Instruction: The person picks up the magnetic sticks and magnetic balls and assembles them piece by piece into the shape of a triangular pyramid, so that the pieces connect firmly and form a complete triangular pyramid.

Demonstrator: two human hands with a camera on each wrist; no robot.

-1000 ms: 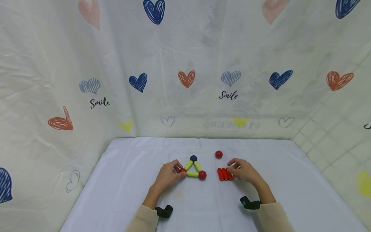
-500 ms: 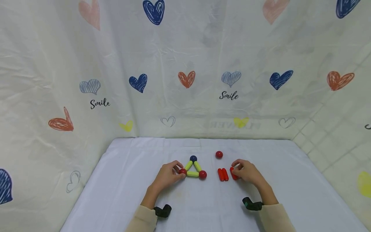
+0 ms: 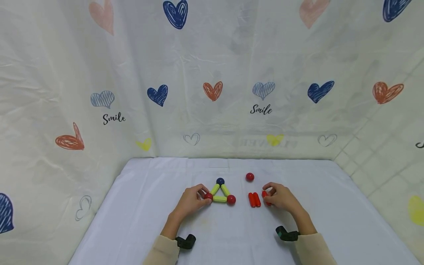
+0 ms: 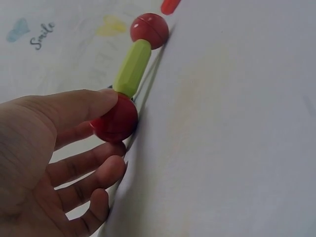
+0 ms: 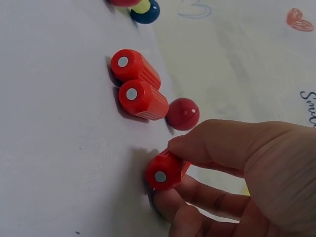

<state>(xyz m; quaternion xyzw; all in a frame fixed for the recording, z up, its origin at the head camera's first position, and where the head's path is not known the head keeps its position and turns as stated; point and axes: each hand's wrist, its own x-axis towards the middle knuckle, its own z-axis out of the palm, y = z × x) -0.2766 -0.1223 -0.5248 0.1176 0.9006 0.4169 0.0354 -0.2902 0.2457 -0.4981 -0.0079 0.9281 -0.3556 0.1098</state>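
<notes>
A flat triangle of three yellow-green rods (image 3: 220, 199) lies on the table, with a dark blue ball (image 3: 220, 181) at its far corner and red balls at the two near corners. My left hand (image 3: 191, 200) pinches the left red ball (image 4: 116, 121) between thumb and fingers. The right red ball (image 3: 231, 199) is untouched. My right hand (image 3: 281, 197) pinches a red magnetic rod (image 5: 167, 170) between thumb and fingers; a pale metal disc shows in its end. Left of it, two more red rods (image 3: 254, 200) lie side by side, touching.
A loose red ball (image 3: 250, 177) sits behind the red rods. The white cloth-covered table (image 3: 149, 206) ends at a hanging curtain (image 3: 232, 125) printed with hearts. Each wrist wears a black camera, such as the left one (image 3: 186, 241).
My right hand has taken hold of the rightmost red rod and drawn it rightward, apart from the other two. My left hand has stayed on the left red ball.
</notes>
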